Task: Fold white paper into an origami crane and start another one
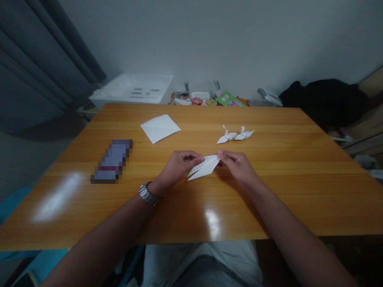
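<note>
Between my two hands is a folded piece of white paper (pixel 205 169), narrow and pointed, with a row of punched holes along one layer. My left hand (pixel 186 162) pinches its upper left edge between thumb and fingers. At the right corner, my right hand (pixel 235 162) grips the paper, thumb on top and the fingertips partly hidden behind. The paper is held just over the wooden table (pixel 299 191); its lower left end splits into two points. Beyond my right hand stand two folded paper cranes (pixel 235 135), side by side. A flat white paper sheet (pixel 160 128) with punched holes lies past my left hand.
A blurred-out phone-like device (pixel 112 161) lies on the table's left side. Behind the far edge are a white plastic tray (pixel 134 85), a green packet (pixel 230 99) and other small items. A dark cloth heap (pixel 323 97) is at the back right. Grey curtains (pixel 38 52) hang left.
</note>
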Demonstrator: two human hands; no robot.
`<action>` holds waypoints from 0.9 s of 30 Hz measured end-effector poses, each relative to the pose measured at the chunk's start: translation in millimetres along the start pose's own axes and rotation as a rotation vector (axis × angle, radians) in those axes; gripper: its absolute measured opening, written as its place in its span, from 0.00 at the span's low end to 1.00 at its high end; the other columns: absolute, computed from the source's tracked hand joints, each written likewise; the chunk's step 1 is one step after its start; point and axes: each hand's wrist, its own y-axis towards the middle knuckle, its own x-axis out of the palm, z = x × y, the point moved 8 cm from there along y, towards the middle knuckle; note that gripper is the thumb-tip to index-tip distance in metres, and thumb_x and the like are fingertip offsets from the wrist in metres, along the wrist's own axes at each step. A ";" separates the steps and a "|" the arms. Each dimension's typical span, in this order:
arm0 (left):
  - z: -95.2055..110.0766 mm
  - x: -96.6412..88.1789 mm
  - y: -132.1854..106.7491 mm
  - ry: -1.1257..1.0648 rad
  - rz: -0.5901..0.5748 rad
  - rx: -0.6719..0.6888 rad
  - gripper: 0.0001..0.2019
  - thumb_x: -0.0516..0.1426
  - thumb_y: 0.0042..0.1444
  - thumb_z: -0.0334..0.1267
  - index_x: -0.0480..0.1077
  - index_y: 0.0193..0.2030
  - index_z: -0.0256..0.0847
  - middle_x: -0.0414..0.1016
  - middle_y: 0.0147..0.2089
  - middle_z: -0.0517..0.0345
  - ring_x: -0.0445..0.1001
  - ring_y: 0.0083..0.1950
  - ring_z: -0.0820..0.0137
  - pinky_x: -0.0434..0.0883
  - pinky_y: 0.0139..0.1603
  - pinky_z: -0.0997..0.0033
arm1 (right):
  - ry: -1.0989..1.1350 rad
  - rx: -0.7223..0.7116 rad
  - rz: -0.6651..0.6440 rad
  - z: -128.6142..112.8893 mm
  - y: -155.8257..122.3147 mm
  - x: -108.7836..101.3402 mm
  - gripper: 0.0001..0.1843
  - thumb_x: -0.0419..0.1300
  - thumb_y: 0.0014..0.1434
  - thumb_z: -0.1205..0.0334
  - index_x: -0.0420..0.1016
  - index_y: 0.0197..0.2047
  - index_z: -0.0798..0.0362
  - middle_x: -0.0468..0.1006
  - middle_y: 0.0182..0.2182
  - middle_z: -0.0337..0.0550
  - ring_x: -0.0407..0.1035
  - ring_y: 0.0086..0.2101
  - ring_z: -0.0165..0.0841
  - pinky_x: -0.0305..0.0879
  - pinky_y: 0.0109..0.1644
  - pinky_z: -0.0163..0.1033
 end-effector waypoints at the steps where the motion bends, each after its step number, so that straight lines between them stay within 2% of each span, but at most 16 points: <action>1: 0.7 -0.4 -0.1 0.006 0.005 0.000 0.15 0.65 0.57 0.49 0.82 0.40 0.37 0.84 0.40 0.51 0.80 0.37 0.69 0.75 0.38 0.73 | 0.011 0.012 -0.002 1.4 0.0 -0.1 0.24 0.60 0.63 0.39 0.84 0.35 0.51 0.82 0.33 0.46 0.75 0.34 0.36 0.71 0.42 0.42; 6: 3.3 -2.0 -0.1 0.079 0.021 0.031 0.14 0.64 0.58 0.48 0.82 0.40 0.37 0.85 0.40 0.52 0.80 0.38 0.68 0.74 0.37 0.74 | 0.021 0.036 -0.021 0.6 -0.9 2.0 0.28 0.56 0.65 0.36 0.84 0.38 0.52 0.83 0.34 0.48 0.76 0.34 0.37 0.72 0.41 0.42; 11: 5.7 -0.6 -1.1 0.143 0.003 0.085 0.14 0.63 0.60 0.47 0.82 0.42 0.38 0.85 0.41 0.52 0.81 0.40 0.67 0.74 0.38 0.73 | -0.092 -0.048 -0.075 -9.2 -2.5 8.7 0.19 0.66 0.60 0.45 0.82 0.42 0.52 0.84 0.39 0.46 0.76 0.38 0.37 0.71 0.43 0.40; 15: 7.0 2.3 -2.0 0.126 -0.004 0.074 0.13 0.63 0.60 0.47 0.82 0.41 0.38 0.84 0.40 0.51 0.81 0.39 0.68 0.75 0.38 0.73 | -0.135 -0.068 -0.034 -6.9 -1.6 6.4 0.14 0.67 0.60 0.49 0.82 0.37 0.52 0.83 0.34 0.43 0.75 0.34 0.36 0.69 0.40 0.39; 19: 6.7 3.1 -1.1 0.068 0.015 0.060 0.13 0.65 0.58 0.45 0.80 0.41 0.37 0.84 0.40 0.51 0.80 0.38 0.68 0.76 0.39 0.72 | -0.121 -0.070 0.041 -4.9 0.0 0.0 0.14 0.67 0.59 0.49 0.83 0.37 0.52 0.83 0.33 0.43 0.74 0.33 0.35 0.69 0.38 0.39; 27: 3.9 2.6 -0.7 0.039 0.001 0.033 0.13 0.64 0.58 0.46 0.81 0.39 0.37 0.84 0.38 0.52 0.78 0.36 0.70 0.74 0.36 0.74 | -0.100 -0.050 0.083 -8.0 1.2 -3.5 0.14 0.69 0.55 0.50 0.82 0.35 0.52 0.83 0.32 0.43 0.73 0.32 0.35 0.69 0.37 0.39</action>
